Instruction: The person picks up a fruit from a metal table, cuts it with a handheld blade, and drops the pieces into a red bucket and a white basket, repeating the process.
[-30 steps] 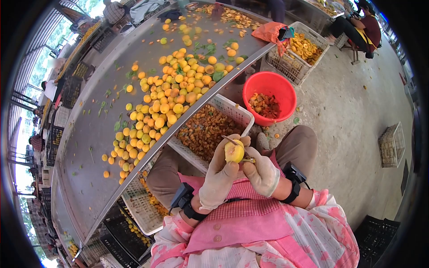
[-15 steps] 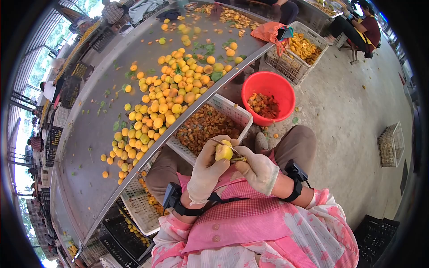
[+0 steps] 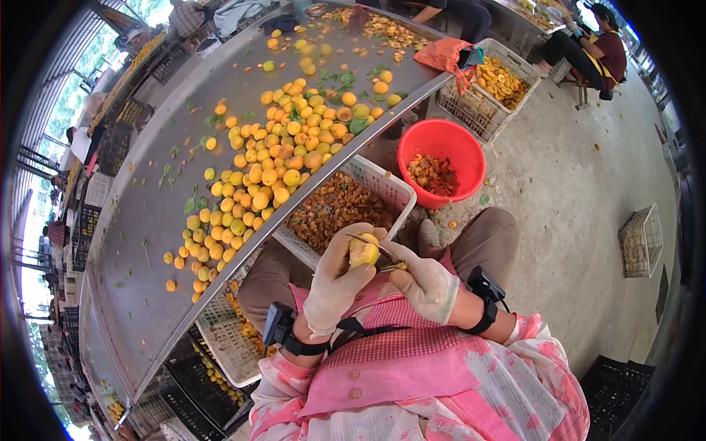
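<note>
Far left: steel surface [image 3: 140, 257], bare on that side but for scattered leaves. Below its near edge, a pale crate [image 3: 220, 339] with orange pieces. On the surface, toward its near edge, a heap of whole yellow-orange fruit [image 3: 272, 163]. Under the same edge, a second crate [image 3: 390, 181] of browned pieces.

Centre: gloved left hand [image 3: 332, 283] grasps a partly pared fruit [image 3: 363, 255] between thumb and fingers, held up in front of the person's chest. A thin dark tool [image 3: 387, 256] reaches across the fruit; exact type too small to tell. Gloved right hand [image 3: 430, 288] is closed on the tool's near end.

Right: red tub [image 3: 471, 184] with scraps; beyond it, a crate [image 3: 478, 110] of cut fruit.

Judgement: step in hand looks like paring or cutting this one fruit, unfinished. Next move calls for the left hand to turn the fruit steadily, thumb clear of the edge, and a light right-hand stroke.
</note>
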Tool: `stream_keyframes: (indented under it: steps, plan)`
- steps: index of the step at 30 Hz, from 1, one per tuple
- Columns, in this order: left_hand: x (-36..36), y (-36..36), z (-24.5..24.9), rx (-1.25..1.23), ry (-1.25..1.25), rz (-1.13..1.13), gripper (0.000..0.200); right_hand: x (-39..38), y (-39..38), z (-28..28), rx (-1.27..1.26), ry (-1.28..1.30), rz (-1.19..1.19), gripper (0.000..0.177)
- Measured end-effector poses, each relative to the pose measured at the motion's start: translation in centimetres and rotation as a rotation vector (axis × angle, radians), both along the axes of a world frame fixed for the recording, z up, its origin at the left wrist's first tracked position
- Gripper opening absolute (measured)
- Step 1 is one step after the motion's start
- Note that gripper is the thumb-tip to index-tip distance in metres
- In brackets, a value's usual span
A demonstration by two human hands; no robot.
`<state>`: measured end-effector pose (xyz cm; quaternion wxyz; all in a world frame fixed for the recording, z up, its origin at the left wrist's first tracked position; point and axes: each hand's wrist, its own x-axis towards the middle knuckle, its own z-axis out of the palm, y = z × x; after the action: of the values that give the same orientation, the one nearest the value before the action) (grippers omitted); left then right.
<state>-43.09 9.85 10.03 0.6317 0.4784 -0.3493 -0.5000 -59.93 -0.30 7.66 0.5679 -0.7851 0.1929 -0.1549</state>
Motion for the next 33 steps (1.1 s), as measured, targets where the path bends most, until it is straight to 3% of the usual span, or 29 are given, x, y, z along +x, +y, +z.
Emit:
stream_keyframes:
  steps: [2,4,9,11,23,30,33]
  plan:
    - [0.2,-0.1,-0.1,0.001,-0.049,0.011,0.051,0.0,0.1,0.8,-0.053,0.034,-0.02,0.052]
    - [0.7,-0.1,-0.2,0.016,0.058,0.117,0.048,-0.1,0.3,0.9,-0.106,0.067,-0.043,0.052]
    - [0.0,-0.3,-0.9,-0.084,0.172,0.074,0.046,0.0,0.2,0.2,0.013,-0.008,-0.011,0.054]
    - [-0.6,-0.6,-1.2,-0.082,0.133,0.097,0.067,0.1,0.3,0.3,0.019,0.007,-0.017,0.054]
    - [-2.7,-1.2,-2.7,-0.176,0.304,0.07,0.073,0.2,0.8,0.0,-0.042,-0.02,-0.071,0.047]
    - [-2.0,-0.9,-3.2,-0.189,0.278,0.059,0.064,0.0,0.6,0.4,-0.098,0.127,-0.088,0.047]
    - [-0.4,-0.5,-2.5,-0.085,0.065,0.082,0.061,0.0,0.1,1.4,-0.148,0.187,-0.071,0.047]
